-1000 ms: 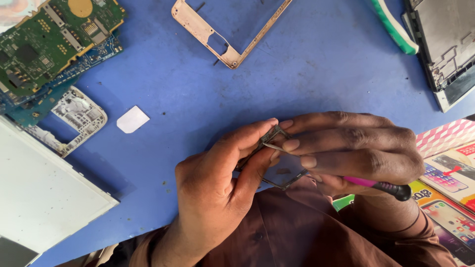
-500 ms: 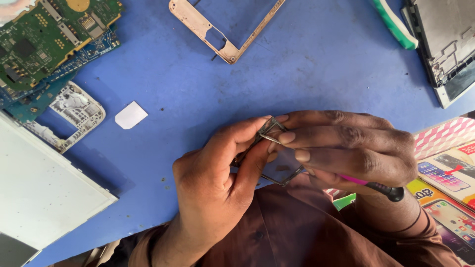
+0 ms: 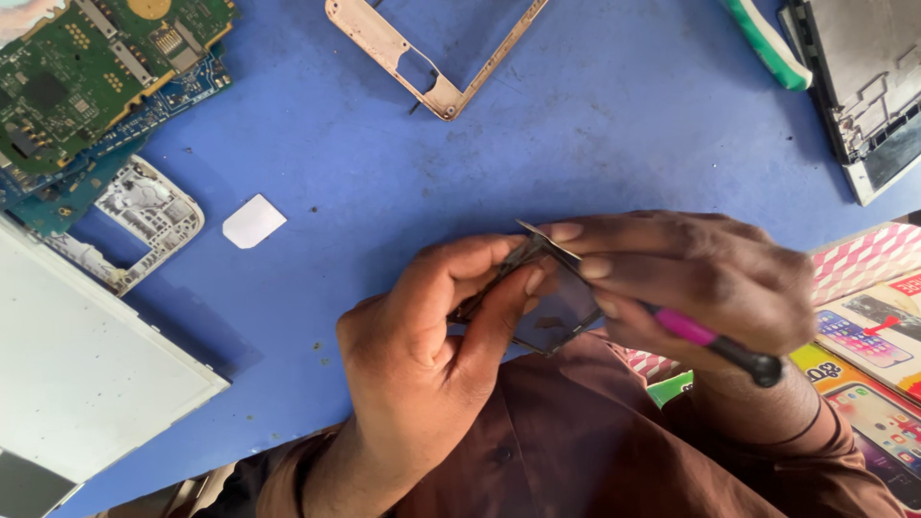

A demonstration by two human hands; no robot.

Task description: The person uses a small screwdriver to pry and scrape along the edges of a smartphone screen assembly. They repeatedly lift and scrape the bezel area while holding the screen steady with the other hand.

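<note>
Panel (image 3: 561,312) half-hidden between 2 hands

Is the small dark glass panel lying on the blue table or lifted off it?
Lifted: both hands pinch the small dark glass panel above the blue table.

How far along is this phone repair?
Done: the phone is already apart, with circuit boards and a bare frame on the blue table. In hand: the left hand and right hand pinch a small dark panel; the right also holds a pink-handled tool. Left: nothing looks reassembled.
</note>
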